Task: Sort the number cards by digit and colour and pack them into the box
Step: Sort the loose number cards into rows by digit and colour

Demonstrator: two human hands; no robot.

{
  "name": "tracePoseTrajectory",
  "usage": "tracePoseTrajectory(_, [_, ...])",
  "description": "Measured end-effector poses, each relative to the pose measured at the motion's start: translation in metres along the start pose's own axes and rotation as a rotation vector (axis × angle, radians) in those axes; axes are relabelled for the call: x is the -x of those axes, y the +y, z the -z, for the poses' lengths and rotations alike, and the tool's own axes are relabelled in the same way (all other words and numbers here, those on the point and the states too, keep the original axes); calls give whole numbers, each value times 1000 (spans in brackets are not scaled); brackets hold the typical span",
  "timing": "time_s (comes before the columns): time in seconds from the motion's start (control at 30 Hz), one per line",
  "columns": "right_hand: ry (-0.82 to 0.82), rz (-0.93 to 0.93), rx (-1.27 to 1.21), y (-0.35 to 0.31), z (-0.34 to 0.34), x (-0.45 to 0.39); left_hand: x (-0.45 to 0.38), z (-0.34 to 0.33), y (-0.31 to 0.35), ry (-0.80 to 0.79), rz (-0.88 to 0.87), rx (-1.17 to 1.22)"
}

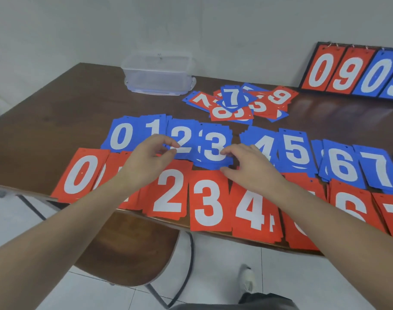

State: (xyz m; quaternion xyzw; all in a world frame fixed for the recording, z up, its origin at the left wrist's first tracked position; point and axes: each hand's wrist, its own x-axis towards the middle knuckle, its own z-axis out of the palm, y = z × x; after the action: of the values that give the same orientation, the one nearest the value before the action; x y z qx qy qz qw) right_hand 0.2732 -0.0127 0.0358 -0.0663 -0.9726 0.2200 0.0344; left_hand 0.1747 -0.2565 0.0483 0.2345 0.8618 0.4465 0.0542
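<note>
Our right hand [247, 166] curls its fingers [227, 153] round the near right corner of the blue 3 stack [213, 146], thumb under the near edge, pinching it. Our left hand [146, 159] hovers over the near edge of the blue 2 stack [182, 139], thumb and forefinger bent close together; we cannot tell whether they pinch that card or merely touch it.

Left of the left fingers lie the blue 1 stack [154, 127] and the blue 0 stack [121, 136]. Right of the right fingers the blue row runs on with the blue 4 stack [262, 144], the blue 5 stack [296, 148], the blue 6 stack [342, 164] and the blue 7 stack [376, 168].

Nearer us than both hands lies the red row: the red 0 stack [81, 173] far left, the red 2 stack [171, 191] under the left wrist, the red 3 stack [209, 202] between our forearms, the red 4 stack [251, 211] under the right forearm.

Beyond the fingers a mixed heap of unsorted cards [240, 101] lies jumbled, red and blue overlapping. Farther left of it the clear plastic box [157, 74] stands at the far edge of the table [57, 113]. At the far right a scoreboard [352, 72] leans against the wall, showing 0, 9, 0.

Below the table's near edge stand a chair [128, 253] and our shoe [247, 278] on the tiled floor.
</note>
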Motion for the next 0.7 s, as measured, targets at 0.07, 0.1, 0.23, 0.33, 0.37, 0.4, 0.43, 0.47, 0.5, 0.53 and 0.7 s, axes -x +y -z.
tracePoseTrajectory(0.07, [16,7,-40,14,7,-8,-15,-9,7,-26,-10,-14])
tracePoseTrajectory(0.1, [23,9,-58,22,11,-14,-23,-14,11,-43,-12,-26])
tracePoseTrajectory(0.23, [65,3,-112,65,32,-44,-59,-40,28,-89,13,-32])
tracePoseTrajectory(0.33, [88,-10,-138,103,50,-70,-93,-62,42,-105,46,-66])
tracePoseTrajectory(0.37, [85,-13,-140,116,56,-79,-105,-71,47,-104,54,-67])
tracePoseTrajectory(0.4, [81,-16,-137,127,62,-87,-117,-79,51,-100,58,-63])
tracePoseTrajectory(0.43, [83,-22,-135,141,68,-97,-133,-88,56,-95,63,-56])
tracePoseTrajectory(0.47, [85,-27,-128,151,71,-103,-142,-95,59,-93,65,-65])
tracePoseTrajectory(0.5, [88,-39,-123,161,75,-111,-155,-102,62,-91,60,-98])
tracePoseTrajectory(0.53, [88,-56,-119,172,78,-118,-167,-110,64,-85,51,-140])
tracePoseTrajectory(0.7, [110,-85,-124,215,86,-152,-220,-140,59,-34,10,-268])
